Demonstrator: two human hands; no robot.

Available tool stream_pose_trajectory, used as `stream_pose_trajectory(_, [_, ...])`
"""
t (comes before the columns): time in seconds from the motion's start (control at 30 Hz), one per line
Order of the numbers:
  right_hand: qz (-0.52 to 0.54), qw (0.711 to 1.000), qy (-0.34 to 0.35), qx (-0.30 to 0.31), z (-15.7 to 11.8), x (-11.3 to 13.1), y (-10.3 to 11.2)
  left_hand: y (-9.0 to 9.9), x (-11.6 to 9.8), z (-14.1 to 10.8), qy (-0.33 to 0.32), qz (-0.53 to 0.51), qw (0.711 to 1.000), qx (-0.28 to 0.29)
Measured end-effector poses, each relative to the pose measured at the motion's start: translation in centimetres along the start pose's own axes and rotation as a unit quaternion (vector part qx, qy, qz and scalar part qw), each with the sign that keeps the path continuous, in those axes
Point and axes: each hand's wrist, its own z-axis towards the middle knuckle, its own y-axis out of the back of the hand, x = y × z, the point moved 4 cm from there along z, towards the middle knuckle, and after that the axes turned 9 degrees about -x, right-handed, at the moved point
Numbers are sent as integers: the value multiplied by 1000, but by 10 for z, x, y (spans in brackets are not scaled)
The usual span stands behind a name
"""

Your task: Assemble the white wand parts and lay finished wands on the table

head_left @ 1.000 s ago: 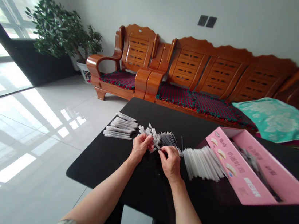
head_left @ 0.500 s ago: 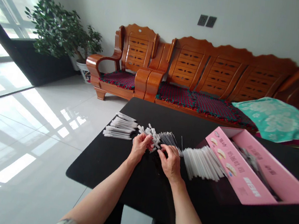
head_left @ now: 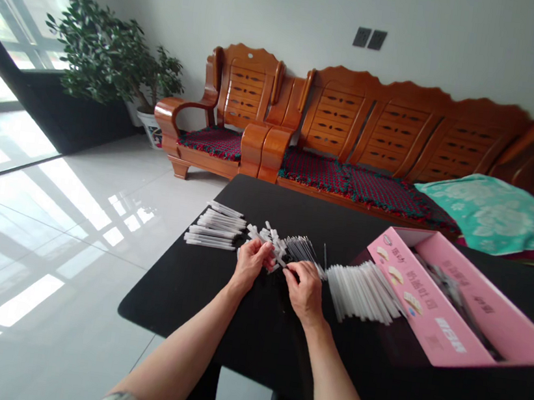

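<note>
White plastic sticks [head_left: 271, 243] lie in a messy pile just past the left hand [head_left: 252, 264] and right hand [head_left: 305, 290], which both pinch closed on them. A pink box [head_left: 431, 300] sits beyond the right hand.

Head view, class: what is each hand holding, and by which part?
The left hand and right hand pinch white plastic sticks with their fingertips; which part of the sticks is gripped cannot be told.

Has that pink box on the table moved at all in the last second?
No, it hasn't shifted either way: the pink cardboard box sits where it was against the black table and the wall sockets.
</note>
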Motion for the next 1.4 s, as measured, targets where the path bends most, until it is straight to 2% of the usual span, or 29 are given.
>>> stream_pose_trajectory(0.1, [5,1000,-18,-8,0,-2,1,1,0,0,-2,2,1000,-4])
stream_pose_trajectory(0.2, [0,1000,-6,-6,0,-1,2,4,1,3,-10,6,1000,-14])
stream_pose_trajectory(0.5, [-51,997,-6,-51,-1,-11,9,16,-3,10,-30,-29,996,-80])
stream_pose_trajectory(0.73, [-55,997,12,-47,0,-8,1,13,-2,8,-29,-26,997,-73])
stream_pose_trajectory(0.97, [-23,999,28,-16,2,-1,0,6,-1,6,-31,-4,999,-24])
stream_pose_trajectory(1.03, [-28,999,23,-26,2,-7,5,14,-5,10,-49,-22,996,-69])
stream_pose_trajectory(1.13, [-71,995,2,-66,0,-25,16,32,-10,16,-78,-59,978,-183])
stream_pose_trajectory(1.2, [-122,988,-19,-91,-3,-38,24,38,-11,18,-82,-69,971,-212])
stream_pose_trajectory(1.27, [-173,979,-36,-102,-6,-47,28,36,-11,18,-78,-61,976,-192])
stream_pose_trajectory(1.4, [-230,967,-51,-94,-9,-52,26,21,-8,12,-60,-45,992,-104])
